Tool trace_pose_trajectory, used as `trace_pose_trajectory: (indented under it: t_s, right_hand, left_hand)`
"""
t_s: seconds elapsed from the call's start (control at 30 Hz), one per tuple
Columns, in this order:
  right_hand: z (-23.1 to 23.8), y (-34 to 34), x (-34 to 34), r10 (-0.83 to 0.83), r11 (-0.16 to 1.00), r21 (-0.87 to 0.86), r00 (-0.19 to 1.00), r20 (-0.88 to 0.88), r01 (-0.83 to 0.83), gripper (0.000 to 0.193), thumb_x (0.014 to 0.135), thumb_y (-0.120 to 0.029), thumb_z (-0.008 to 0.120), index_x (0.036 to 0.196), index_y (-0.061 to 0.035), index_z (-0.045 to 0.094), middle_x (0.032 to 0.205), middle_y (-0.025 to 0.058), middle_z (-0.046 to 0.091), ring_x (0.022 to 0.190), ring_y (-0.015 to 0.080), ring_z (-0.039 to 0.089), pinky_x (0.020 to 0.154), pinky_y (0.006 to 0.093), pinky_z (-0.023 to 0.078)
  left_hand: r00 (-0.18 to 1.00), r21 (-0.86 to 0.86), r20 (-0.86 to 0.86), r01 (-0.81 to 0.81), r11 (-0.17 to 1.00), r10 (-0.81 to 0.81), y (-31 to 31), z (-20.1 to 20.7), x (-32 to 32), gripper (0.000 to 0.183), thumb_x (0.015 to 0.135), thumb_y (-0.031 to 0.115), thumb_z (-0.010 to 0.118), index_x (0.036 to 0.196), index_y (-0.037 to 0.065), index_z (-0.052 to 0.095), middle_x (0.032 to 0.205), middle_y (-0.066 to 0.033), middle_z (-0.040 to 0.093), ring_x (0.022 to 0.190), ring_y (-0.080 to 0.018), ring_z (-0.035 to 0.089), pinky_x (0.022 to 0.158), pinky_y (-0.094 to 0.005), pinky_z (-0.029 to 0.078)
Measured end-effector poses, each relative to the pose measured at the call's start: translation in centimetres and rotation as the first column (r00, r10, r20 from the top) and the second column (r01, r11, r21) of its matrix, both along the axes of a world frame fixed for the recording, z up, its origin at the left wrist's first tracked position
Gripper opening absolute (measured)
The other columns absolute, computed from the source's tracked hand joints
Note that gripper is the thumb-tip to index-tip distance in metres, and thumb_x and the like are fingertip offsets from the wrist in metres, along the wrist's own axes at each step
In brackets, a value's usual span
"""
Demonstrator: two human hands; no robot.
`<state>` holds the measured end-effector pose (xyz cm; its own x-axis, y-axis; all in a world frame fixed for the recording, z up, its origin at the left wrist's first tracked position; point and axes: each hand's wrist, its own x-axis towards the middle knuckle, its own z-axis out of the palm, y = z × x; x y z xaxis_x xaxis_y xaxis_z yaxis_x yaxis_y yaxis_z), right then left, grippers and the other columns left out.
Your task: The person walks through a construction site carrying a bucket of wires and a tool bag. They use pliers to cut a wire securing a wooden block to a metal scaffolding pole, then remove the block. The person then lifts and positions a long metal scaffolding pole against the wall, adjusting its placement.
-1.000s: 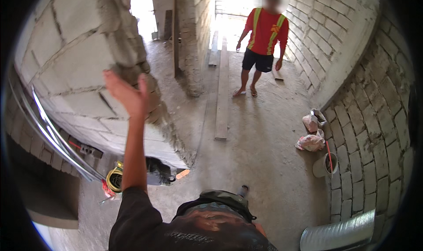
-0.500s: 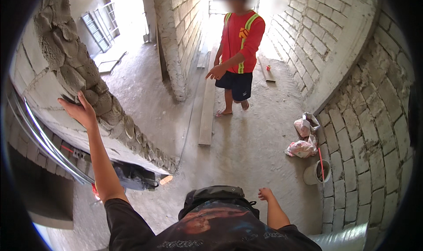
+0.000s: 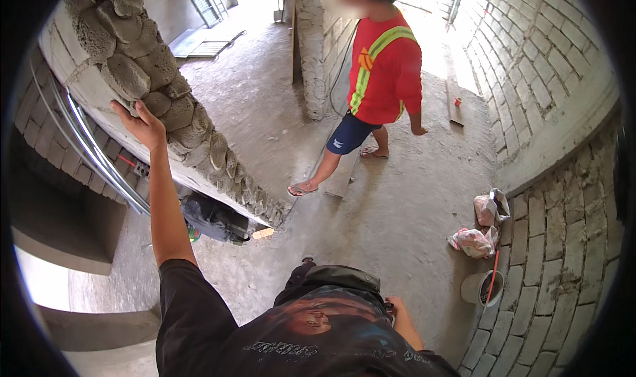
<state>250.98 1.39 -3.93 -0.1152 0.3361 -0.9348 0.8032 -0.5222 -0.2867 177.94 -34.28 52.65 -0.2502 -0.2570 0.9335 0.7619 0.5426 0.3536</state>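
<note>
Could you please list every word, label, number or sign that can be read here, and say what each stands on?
None can be read.
Black shirt: pale lettering, too blurred.
Red shirt: orange mark, no legible letters.
Shorts: white mark, too small.
Bags: reddish markings, too blurred.

A lumpy wall [image 3: 156, 65] blocks the left fingers [image 3: 126, 117] ahead, while free room lies between it and the bags [image 3: 474, 242].

The floor [image 3: 404, 234] was of bare grey concrete and it looked dusty. On the right side there stood a pale block wall [image 3: 553, 258] with visible joints. Strong white light entered through the far opening [image 3: 427, 4].
</note>
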Motion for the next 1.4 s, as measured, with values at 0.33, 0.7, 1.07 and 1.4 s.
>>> trace_pose_trajectory:
  t_s: [0.33, 0.7, 1.07, 1.4]
  right_hand:
    - [-3.8, 2.2, -0.8, 0.252, 0.967, -0.02, 0.967, -0.025, -0.252, 0.029, 0.094, -0.029, 0.063, 0.112, -0.0059, 0.062, 0.092, 0.0114, 0.068, 0.071, 0.0259, 0.067, 0.06, 0.0463, 0.054]
    - [0.3, 5.8, -8.0, 0.171, 0.985, 0.026, 0.982, -0.079, -0.17, 0.035, 0.096, -0.031, 0.061, 0.119, -0.0046, 0.055, 0.101, 0.0131, 0.067, 0.073, 0.0264, 0.067, 0.063, 0.0456, 0.056]
    - [-0.7, 2.8, -6.5, 0.42, 0.905, 0.059, 0.907, 0.032, -0.421, 0.031, 0.096, -0.03, 0.059, 0.106, -0.0024, 0.067, 0.092, 0.0131, 0.072, 0.072, 0.0259, 0.07, 0.063, 0.0417, 0.055]
    - [-1.6, 3.7, -6.0, 0.179, 0.982, -0.041, 0.982, -0.056, -0.182, 0.034, 0.096, -0.025, 0.059, 0.12, -0.0007, 0.06, 0.095, 0.0161, 0.069, 0.066, 0.0268, 0.065, 0.058, 0.0434, 0.054]
  left_hand:
    - [0.993, 0.088, 0.118, 0.005, 0.996, -0.015, -0.3, -0.1, 0.7, 0.076, 0.104, 0.045, 0.046, 0.155, -0.006, 0.02, 0.16, -0.0257, 0.024, 0.148, -0.037, 0.026, 0.119, -0.0386, 0.024]
    - [0.986, 0.082, 0.168, -0.031, 0.996, 0.017, 0.5, -0.4, 1.3, 0.08, 0.103, 0.055, 0.039, 0.156, -0.001, 0.02, 0.159, -0.0255, 0.025, 0.146, -0.0385, 0.031, 0.114, -0.0436, 0.036]
    - [0.979, 0.083, 0.202, -0.059, 0.995, 0.041, 0.4, -0.2, 1.8, 0.078, 0.103, 0.054, 0.04, 0.157, 0.001, 0.02, 0.16, -0.0222, 0.024, 0.145, -0.0383, 0.033, 0.113, -0.0441, 0.039]
    - [0.991, 0.053, 0.123, -0.059, 0.997, 0.052, -0.1, -0.1, 1.2, 0.078, 0.104, 0.053, 0.039, 0.157, 0.0, 0.018, 0.162, -0.0222, 0.022, 0.147, -0.0362, 0.03, 0.116, -0.0417, 0.033]
